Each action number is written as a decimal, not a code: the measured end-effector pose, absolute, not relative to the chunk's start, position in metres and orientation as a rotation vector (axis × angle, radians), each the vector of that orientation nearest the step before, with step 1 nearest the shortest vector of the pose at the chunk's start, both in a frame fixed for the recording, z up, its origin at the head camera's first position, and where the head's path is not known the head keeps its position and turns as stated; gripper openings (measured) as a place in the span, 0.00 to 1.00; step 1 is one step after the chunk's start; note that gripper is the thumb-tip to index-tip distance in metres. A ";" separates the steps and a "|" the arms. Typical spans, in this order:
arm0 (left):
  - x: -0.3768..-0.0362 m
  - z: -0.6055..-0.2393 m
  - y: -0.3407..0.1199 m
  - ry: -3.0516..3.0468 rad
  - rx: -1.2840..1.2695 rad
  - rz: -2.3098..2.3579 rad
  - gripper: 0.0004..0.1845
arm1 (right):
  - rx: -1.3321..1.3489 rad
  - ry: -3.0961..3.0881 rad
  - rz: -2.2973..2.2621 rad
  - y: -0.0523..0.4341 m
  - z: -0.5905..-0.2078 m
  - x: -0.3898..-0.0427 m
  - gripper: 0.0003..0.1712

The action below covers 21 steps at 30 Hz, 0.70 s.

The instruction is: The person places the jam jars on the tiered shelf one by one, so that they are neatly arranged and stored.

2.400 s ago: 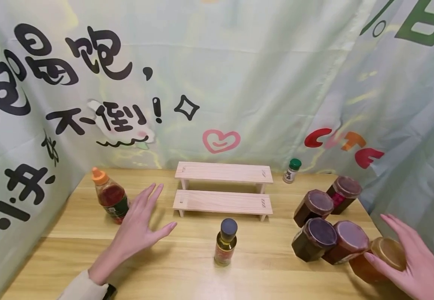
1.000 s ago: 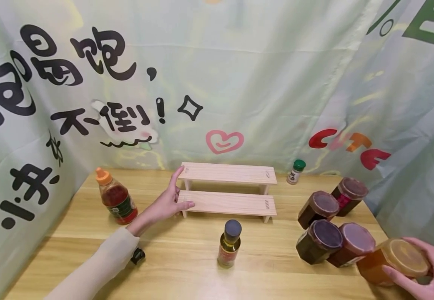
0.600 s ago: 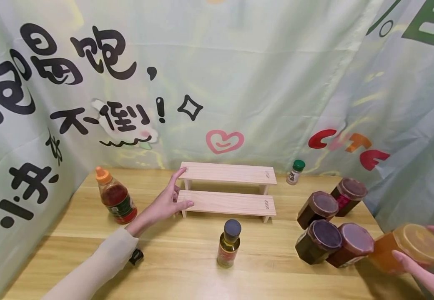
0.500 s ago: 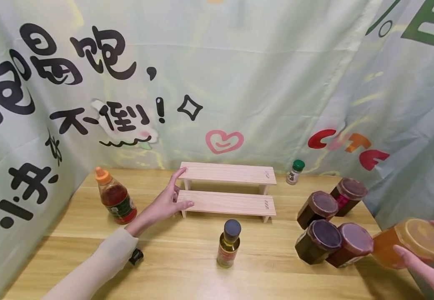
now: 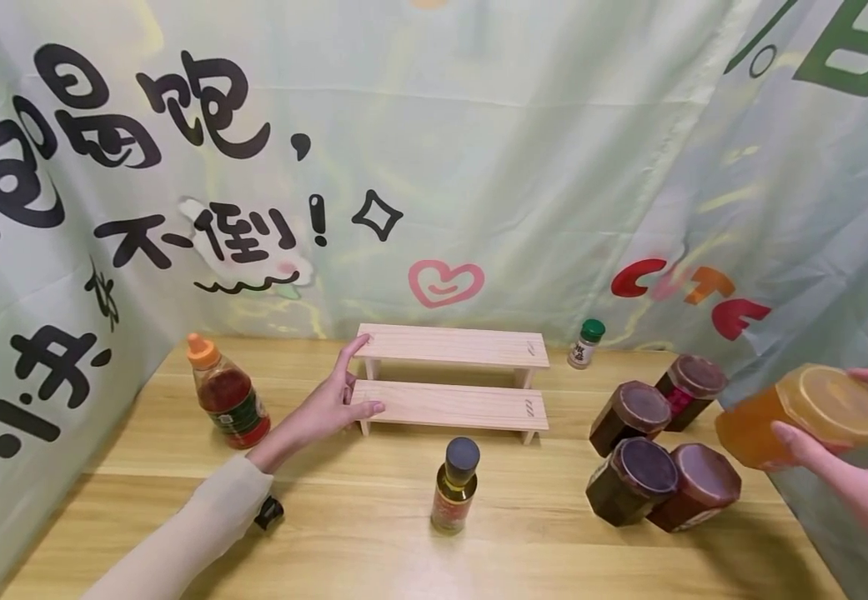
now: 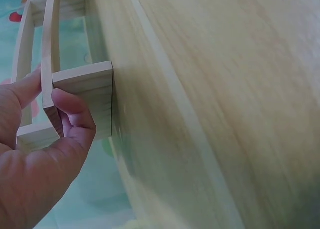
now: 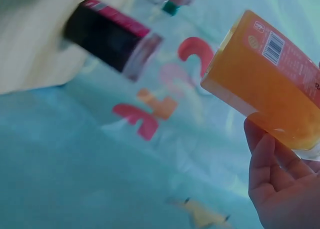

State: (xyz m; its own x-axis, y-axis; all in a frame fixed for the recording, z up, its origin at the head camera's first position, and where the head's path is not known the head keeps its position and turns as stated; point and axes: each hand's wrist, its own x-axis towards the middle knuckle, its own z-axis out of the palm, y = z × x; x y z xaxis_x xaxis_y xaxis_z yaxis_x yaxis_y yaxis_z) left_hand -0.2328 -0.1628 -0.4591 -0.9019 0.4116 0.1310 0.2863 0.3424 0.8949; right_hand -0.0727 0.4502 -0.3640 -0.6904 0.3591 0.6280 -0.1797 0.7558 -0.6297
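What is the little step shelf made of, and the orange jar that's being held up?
The step shelf looks like pale bare wood: grain lines and small joint slots show, with no shine. The left hand holds its end. The orange jar in the right hand seems clear glass or plastic, since its amber filling shows through; which one is unclear.

Count of items on the light wooden table:

One two-tiered pale wooden step shelf.

Five hexagonal glass jars in all: four with dark contents and brownish lids (grouped at the right side of the table), and one amber jar with a yellow lid, off the table surface.

Three bottles: one red sauce bottle with an orange cap, one small oil bottle with a black cap, one small spice shaker with a green cap.

Two hands in view: one left hand, one right hand.
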 end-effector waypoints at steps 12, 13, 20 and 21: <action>-0.234 -0.462 -0.164 2.517 0.677 1.586 0.64 | 0.007 -2.404 0.819 0.358 -0.307 -0.094 0.57; -0.234 -0.462 -0.164 2.523 0.679 1.580 0.64 | 0.026 -2.409 0.829 0.352 -0.305 -0.098 0.56; -0.235 -0.463 -0.165 2.536 0.690 1.576 0.66 | 0.165 -2.442 0.903 0.321 -0.300 -0.126 0.52; -0.235 -0.463 -0.165 2.537 0.688 1.575 0.66 | 0.180 -2.449 0.898 0.317 -0.300 -0.129 0.52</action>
State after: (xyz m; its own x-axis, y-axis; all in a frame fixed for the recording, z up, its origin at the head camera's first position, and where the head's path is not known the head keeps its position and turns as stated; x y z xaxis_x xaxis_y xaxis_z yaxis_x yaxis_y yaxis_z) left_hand -0.2345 -0.1650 -0.4633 -0.8962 0.4111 0.1666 0.3317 0.3720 0.8669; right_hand -0.1291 0.3165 -0.3000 -0.8552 0.0524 0.5156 -0.2934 0.7712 -0.5650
